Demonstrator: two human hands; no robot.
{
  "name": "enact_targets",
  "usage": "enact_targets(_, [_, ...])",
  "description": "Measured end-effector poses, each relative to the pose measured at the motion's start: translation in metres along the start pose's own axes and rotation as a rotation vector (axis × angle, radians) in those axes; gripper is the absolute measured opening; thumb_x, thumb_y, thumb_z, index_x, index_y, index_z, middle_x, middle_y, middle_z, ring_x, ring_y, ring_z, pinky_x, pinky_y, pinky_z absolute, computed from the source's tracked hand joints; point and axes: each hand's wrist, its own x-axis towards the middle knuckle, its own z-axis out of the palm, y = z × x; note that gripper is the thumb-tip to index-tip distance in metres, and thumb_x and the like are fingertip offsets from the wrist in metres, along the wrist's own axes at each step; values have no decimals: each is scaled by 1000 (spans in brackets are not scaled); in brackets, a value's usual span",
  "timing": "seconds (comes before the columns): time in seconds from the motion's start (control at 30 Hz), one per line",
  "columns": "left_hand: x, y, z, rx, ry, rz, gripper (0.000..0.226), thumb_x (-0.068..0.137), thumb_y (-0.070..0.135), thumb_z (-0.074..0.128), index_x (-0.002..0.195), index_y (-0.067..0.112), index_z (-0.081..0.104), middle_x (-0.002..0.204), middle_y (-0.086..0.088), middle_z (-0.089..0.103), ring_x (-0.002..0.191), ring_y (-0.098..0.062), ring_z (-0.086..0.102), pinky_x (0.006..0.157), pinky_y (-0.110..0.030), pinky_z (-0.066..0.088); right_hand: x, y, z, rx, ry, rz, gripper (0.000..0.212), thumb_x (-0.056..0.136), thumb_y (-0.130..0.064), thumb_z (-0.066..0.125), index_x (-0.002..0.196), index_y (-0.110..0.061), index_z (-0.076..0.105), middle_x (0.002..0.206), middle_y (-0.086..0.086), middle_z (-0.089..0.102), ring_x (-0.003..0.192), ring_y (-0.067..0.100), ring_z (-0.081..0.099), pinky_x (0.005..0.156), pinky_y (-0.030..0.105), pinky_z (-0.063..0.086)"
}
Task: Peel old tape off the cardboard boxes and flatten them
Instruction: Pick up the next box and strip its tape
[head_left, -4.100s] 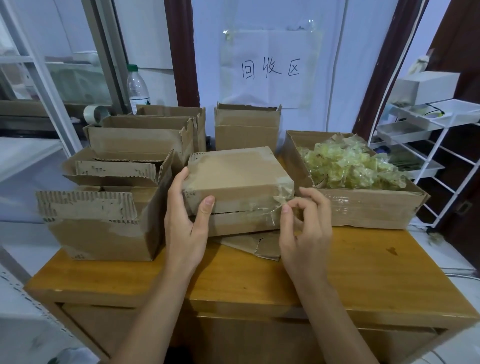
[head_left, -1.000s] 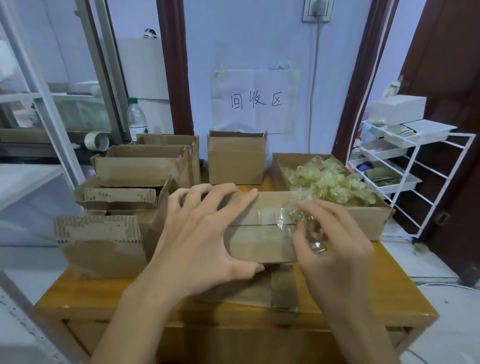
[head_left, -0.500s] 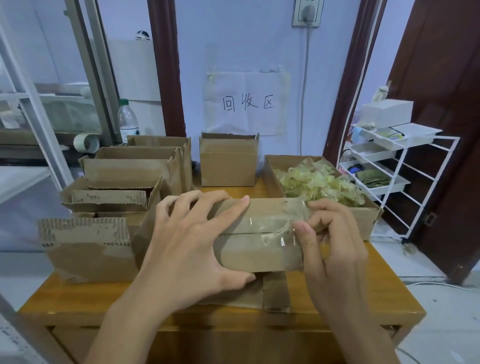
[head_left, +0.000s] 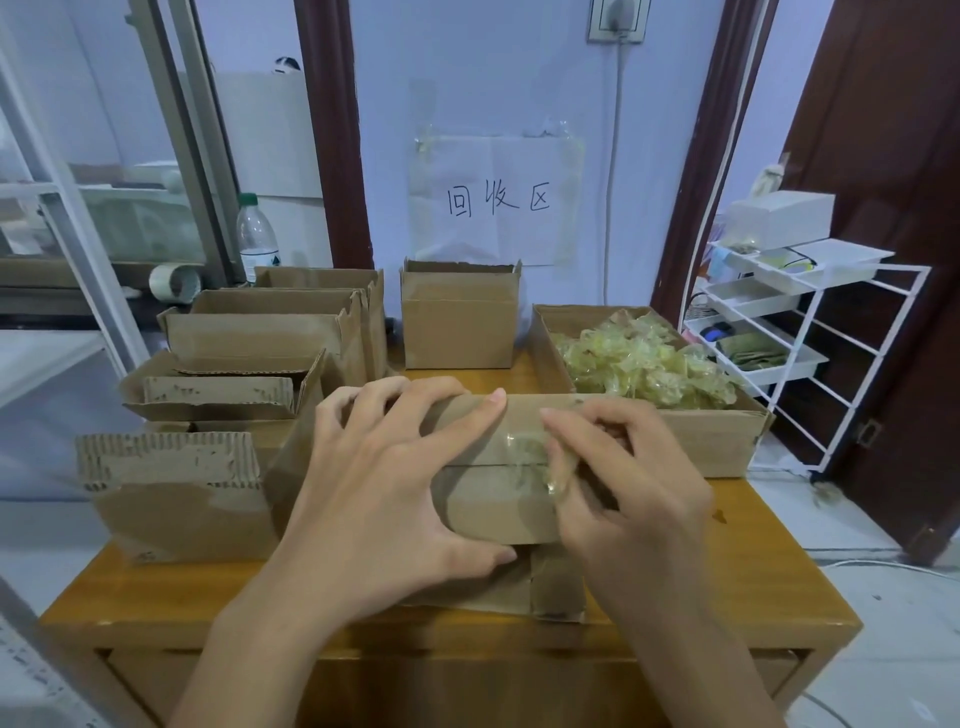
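The closed cardboard box (head_left: 498, 467) stands on its edge at the front middle of the wooden surface (head_left: 753, 582), its taped face turned toward the camera. A strip of clear tape (head_left: 524, 452) runs along the seam across that face. The left hand (head_left: 395, 499) clamps the box from the left: its fingers curl over the top edge and the thumb presses under the bottom edge, so its grip is wrapped round the box. The right hand (head_left: 623, 493) is at the right part of the face, its fingers bent and its grip pinching a crumpled, lifted piece of the tape against the cardboard. Under the box lies a flattened sheet of cardboard (head_left: 550, 587), flat on the surface.

To the right, touching the held box from behind, an open tray-like box (head_left: 717, 441) holds a heap of yellowish balled-up tape scraps (head_left: 644, 364). To the left stand several open boxes (head_left: 208, 415) with torn flaps, and one small open box (head_left: 457, 322) stands at the back by the wall. On the wall hangs a paper sign (head_left: 493, 202) with handwritten characters. A plastic bottle (head_left: 257, 234) stands behind the left boxes, and a white wire rack (head_left: 810, 332) with trays stands to the right of the surface.
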Motion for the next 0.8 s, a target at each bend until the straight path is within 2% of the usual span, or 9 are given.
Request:
enact_targets(0.1, [1, 0, -1, -2, 5, -3, 103, 62, 91, 57, 153, 46, 44, 143, 14, 49, 133, -19, 42, 111, -47, 25, 0, 0, 7, 16, -57, -19, 19, 88, 6, 75, 107, 3, 77, 99, 9, 65, 85, 15, 59, 78, 15, 48])
enact_targets(0.23, [1, 3, -1, 9, -13, 8, 103, 60, 91, 58, 152, 45, 47, 142, 16, 48, 132, -18, 41, 110, -45, 22, -3, 0, 5, 5, -171, -51, 25, 100, -9, 64, 120, 4, 72, 100, 7, 58, 85, 20, 55, 79, 21, 46])
enact_targets(0.33, [2, 7, -1, 23, -46, 13, 99, 62, 89, 58, 150, 45, 49, 141, 16, 50, 132, -19, 42, 111, -49, 26, -8, 1, 2, -1, -376, -2, 50, 103, -38, 55, 136, -2, 63, 109, 2, 52, 95, 19, 52, 83, 27, 47])
enact_targets(0.43, [5, 9, 0, 38, -60, 19, 92, 67, 84, 55, 149, 45, 51, 141, 14, 51, 132, -21, 44, 111, -54, 30, -9, -1, -9, -32, -521, 20, 76, 103, -64, 41, 152, -6, 49, 120, -2, 46, 106, 15, 47, 93, 23, 43])
enact_targets(0.5, [7, 8, 0, 30, -62, 7, 92, 67, 85, 53, 150, 45, 49, 143, 14, 50, 133, -20, 42, 112, -53, 30, -7, -4, -17, -7, -545, 39, 70, 107, -59, 30, 155, -11, 46, 123, -5, 44, 109, 13, 44, 95, 26, 42])
enact_targets(0.57, [8, 7, 0, 37, -59, 10, 96, 65, 89, 54, 150, 44, 49, 143, 14, 51, 132, -20, 42, 110, -51, 29, -7, -3, -16, -42, -516, 20, 57, 109, -43, 31, 156, -13, 45, 125, -5, 47, 111, 15, 45, 94, 34, 44])
enact_targets(0.63, [7, 6, 1, 48, -54, 13, 100, 62, 91, 56, 150, 43, 50, 142, 13, 51, 132, -21, 43, 109, -51, 29, -9, 2, -7, -79, -437, -13, 52, 105, -30, 43, 153, -11, 49, 120, -1, 52, 107, 17, 49, 88, 39, 49])
enact_targets(0.7, [5, 6, 2, 57, -48, 13, 102, 61, 92, 57, 151, 44, 49, 142, 14, 51, 132, -21, 43, 110, -49, 27, -12, 6, 1, 0, -327, 37, 49, 100, -27, 57, 146, -12, 56, 108, -6, 56, 100, 14, 52, 86, 37, 50])
enact_targets(0.8, [3, 4, 2, 50, -25, 11, 103, 61, 93, 57, 151, 43, 49, 142, 13, 51, 131, -19, 42, 110, -45, 22, -9, 5, 3, 116, -159, 117, 33, 86, -28, 79, 114, -15, 68, 95, -10, 62, 91, 11, 56, 82, 32, 52])
